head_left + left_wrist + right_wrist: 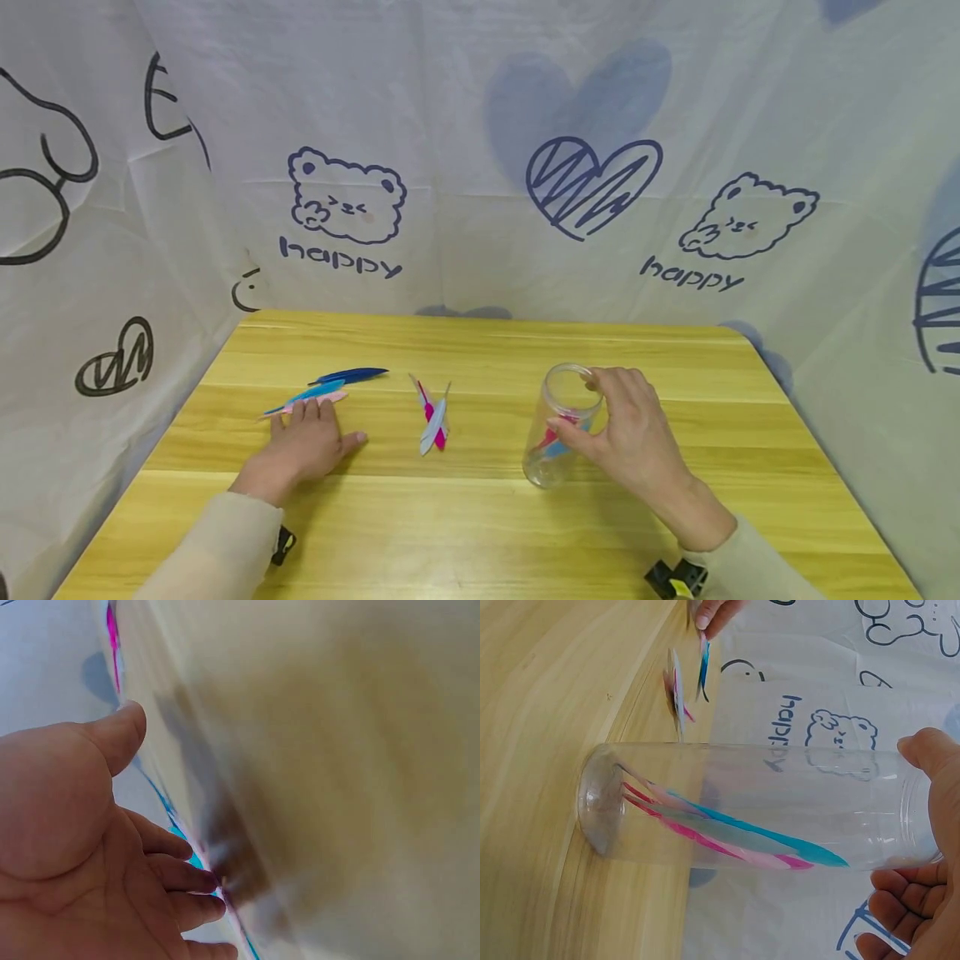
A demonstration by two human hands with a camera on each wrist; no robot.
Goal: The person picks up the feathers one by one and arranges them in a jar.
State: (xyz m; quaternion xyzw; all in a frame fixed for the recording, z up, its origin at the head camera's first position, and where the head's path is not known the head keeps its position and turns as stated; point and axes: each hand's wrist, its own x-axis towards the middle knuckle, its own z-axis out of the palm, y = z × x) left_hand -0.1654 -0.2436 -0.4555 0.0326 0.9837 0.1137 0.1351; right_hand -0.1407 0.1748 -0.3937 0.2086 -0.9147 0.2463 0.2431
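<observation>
My right hand (637, 433) holds a clear plastic jar (536, 458) near its open top, thumb on one side and fingers on the other. Several feathers lean inside the jar; in the right wrist view a blue feather (784, 838) and a magenta one (705, 840) show through the wall. On the left, the fingertips of my left hand (303, 443) rest at a pale pink feather (336, 397), fingers extended and thumb apart. Just beyond it lie a bright blue feather (318, 390) and a dark blue feather (354, 375).
Between the hands, a pale grey-blue feather (434, 427) crosses a magenta feather (440, 442) on the wooden table (420, 533). A white cloth (465, 108) with drawn bears and hearts hangs behind and beside the table.
</observation>
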